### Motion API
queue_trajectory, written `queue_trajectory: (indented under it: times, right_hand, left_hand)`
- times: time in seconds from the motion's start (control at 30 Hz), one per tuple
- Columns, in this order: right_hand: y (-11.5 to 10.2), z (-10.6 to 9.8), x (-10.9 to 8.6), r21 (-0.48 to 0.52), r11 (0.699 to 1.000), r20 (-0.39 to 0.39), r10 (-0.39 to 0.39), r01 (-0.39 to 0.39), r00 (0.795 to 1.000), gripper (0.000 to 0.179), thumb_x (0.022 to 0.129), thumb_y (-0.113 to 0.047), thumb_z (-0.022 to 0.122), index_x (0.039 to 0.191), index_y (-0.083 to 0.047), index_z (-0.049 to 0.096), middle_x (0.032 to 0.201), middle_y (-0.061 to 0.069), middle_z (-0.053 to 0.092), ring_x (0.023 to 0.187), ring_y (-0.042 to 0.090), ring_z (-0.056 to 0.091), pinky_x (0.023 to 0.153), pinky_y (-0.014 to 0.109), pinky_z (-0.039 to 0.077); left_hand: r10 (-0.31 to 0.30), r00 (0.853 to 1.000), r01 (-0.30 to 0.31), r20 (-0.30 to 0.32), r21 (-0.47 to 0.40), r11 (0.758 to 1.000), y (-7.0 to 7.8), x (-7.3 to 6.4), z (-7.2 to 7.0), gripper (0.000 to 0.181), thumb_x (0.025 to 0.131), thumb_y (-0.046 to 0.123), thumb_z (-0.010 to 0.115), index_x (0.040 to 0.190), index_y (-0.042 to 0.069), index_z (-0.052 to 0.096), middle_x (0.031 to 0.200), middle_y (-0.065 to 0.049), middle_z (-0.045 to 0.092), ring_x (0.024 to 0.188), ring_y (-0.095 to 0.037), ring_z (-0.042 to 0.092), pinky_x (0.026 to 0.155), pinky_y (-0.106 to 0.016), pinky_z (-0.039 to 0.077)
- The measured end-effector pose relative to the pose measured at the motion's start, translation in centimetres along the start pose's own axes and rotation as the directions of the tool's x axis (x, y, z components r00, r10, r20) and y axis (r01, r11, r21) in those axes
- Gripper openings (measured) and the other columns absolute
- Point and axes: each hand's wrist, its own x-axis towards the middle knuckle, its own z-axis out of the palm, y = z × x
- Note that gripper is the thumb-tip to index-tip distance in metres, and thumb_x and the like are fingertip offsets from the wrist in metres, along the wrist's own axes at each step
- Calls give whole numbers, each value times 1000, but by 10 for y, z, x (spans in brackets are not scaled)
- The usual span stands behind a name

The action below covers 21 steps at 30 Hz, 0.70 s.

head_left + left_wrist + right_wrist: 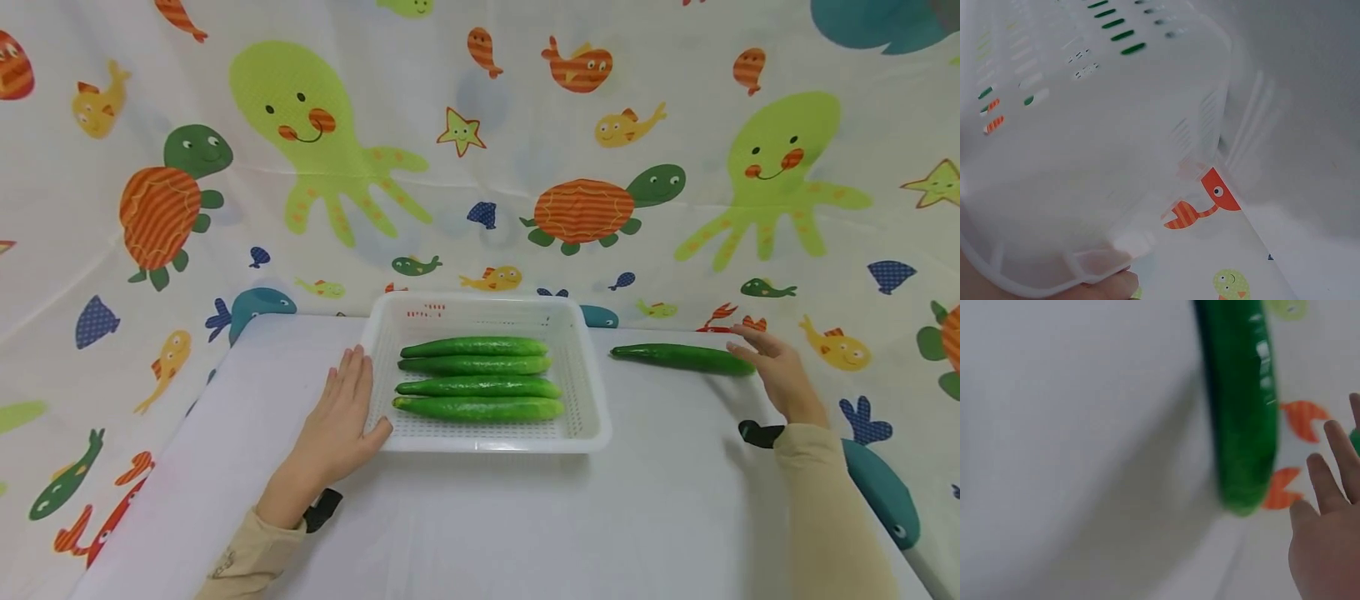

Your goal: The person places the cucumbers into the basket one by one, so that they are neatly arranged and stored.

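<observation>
A white perforated plastic basket (495,443) stands mid-table, with several green cucumbers (480,387) lying side by side in it. My left hand (333,425) lies against the basket's left side, fingers straight. In the left wrist view the basket wall (1085,169) fills much of the picture, and fingers (1107,286) show below its rim. To the right of the basket, a single cucumber (675,357) lies on the table. Over its right end hovers my right hand (783,375), fingers spread; the right wrist view shows the hand (1335,544) apart from the cucumber (1244,412).
A white cloth covers the table (480,525). Behind it hangs a curtain (465,192) printed with sea animals, which also shows beyond the table's left and right edges. Dark wrist straps (322,510) sit at both cuffs.
</observation>
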Motion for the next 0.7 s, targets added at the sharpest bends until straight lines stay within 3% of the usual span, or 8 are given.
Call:
queue_trajectory:
  times: [0.13, 0.23, 0.43, 0.7]
  right_hand:
    - [20, -3, -2, -185, 980, 30, 83, -76, 996, 74, 98, -40, 60, 155, -5, 28, 161, 29, -1, 146, 50, -5, 112, 71, 3]
    - [28, -4, -4, -259, 962, 62, 110, -90, 992, 76, 97, -36, 62, 154, -1, 27, 159, 35, -1, 142, 57, 0, 108, 76, 8]
    - [43, 0, -6, -303, 947, 74, 134, -106, 988, 75, 94, -36, 66, 154, -5, 31, 156, 33, 17, 134, 52, 19, 105, 71, 23]
    - [54, 11, -13, -227, 963, -18, 143, -143, 990, 74, 92, -35, 70, 155, -17, 35, 159, 28, 16, 135, 49, 19, 108, 70, 18]
  left_hand:
    - [-5, 1000, 5, 18, -6, 1000, 0, 0, 1, 85, 90, 28, 50, 151, -16, 12, 162, -29, 2, 150, -41, 0, 121, -51, 3]
    - [-9, 1000, 10, 29, -5, 1000, 0, 0, 1, 85, 90, 29, 50, 151, -15, 12, 162, -28, 1, 150, -41, 0, 121, -49, 1]
    - [-6, 1000, 6, 18, -4, 1000, 1, 0, -1, 83, 90, 27, 50, 150, -17, 13, 162, -29, 2, 150, -42, 1, 121, -51, 4]
    - [-5, 1000, 5, 21, 1, 1000, 0, 1, -1, 83, 90, 28, 49, 151, -17, 12, 161, -29, 2, 150, -42, 0, 121, -51, 3]
